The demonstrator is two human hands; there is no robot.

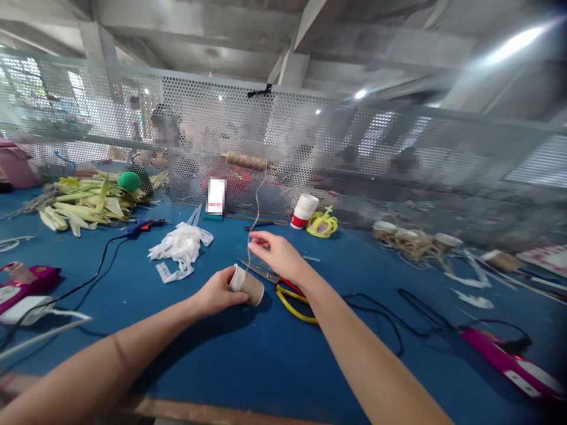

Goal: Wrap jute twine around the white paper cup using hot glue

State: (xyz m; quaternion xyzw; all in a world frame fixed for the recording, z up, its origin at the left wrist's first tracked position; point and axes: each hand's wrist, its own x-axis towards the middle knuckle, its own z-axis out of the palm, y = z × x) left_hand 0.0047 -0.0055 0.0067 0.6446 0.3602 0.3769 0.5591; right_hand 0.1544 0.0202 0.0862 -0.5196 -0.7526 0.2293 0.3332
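Observation:
My left hand (217, 293) is wrapped round a small brown paper cup (248, 285) lying on its side just above the blue table (248, 360). My right hand (277, 254) pinches a thin tan twine (256, 215) that runs up to a spool of twine (246, 160) mounted on the perforated screen. The twine's lower end drops toward the cup. Scissors with yellow and red handles (290, 294) lie right behind the cup, under my right wrist.
A white lace scrap (181, 248), blue glue gun (144, 225), pile of green-yellow leaves (88, 203) and pink devices (26, 280) are on the left. A white-red cup (304, 211), yellow ring (323, 224), black cables (398, 313) and a pink glue gun (509, 357) are on the right. People sit behind the mesh screen (310, 141).

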